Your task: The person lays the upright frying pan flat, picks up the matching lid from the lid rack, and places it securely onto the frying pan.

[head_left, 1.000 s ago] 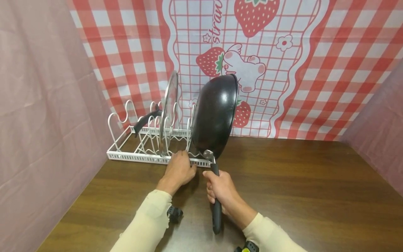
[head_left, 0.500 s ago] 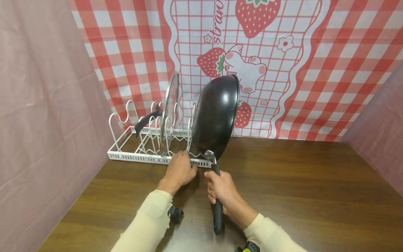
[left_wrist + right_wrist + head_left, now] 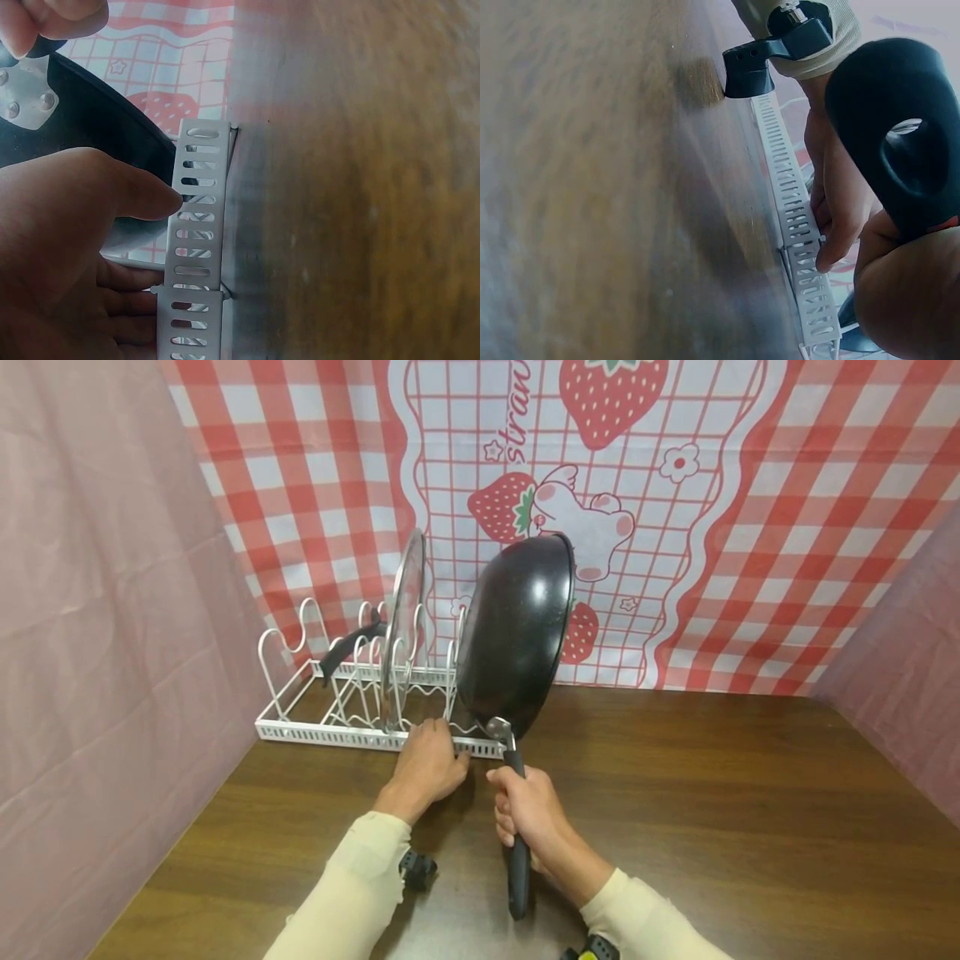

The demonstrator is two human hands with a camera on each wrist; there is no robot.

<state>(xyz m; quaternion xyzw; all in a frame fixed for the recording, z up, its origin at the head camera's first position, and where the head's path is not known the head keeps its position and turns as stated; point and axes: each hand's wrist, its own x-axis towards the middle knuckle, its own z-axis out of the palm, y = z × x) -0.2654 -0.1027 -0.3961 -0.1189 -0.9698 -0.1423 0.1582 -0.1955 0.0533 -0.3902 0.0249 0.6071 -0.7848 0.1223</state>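
Observation:
A black wok (image 3: 517, 635) stands on edge at the right end of a white wire pan rack (image 3: 322, 733), its dark underside facing left and its rim to the right. My right hand (image 3: 531, 808) grips the wok's black handle (image 3: 517, 881), which points toward me. In the right wrist view the handle's end with its hanging hole (image 3: 892, 97) shows large. My left hand (image 3: 427, 767) holds the rack's slotted front rail (image 3: 196, 225), thumb on the near side and fingers behind it. Part of the wok's lower edge is hidden in the head view.
A glass lid (image 3: 405, 618) stands upright in the rack, left of the wok, with a black handle (image 3: 347, 649) beside it. Behind hangs a red-checked strawberry cloth (image 3: 720, 527). The brown wooden table (image 3: 712, 827) stretches right, between pink curtains (image 3: 97, 652).
The wok's upper rim has shifted slightly to the right. Both hands keep their holds and have hardly moved.

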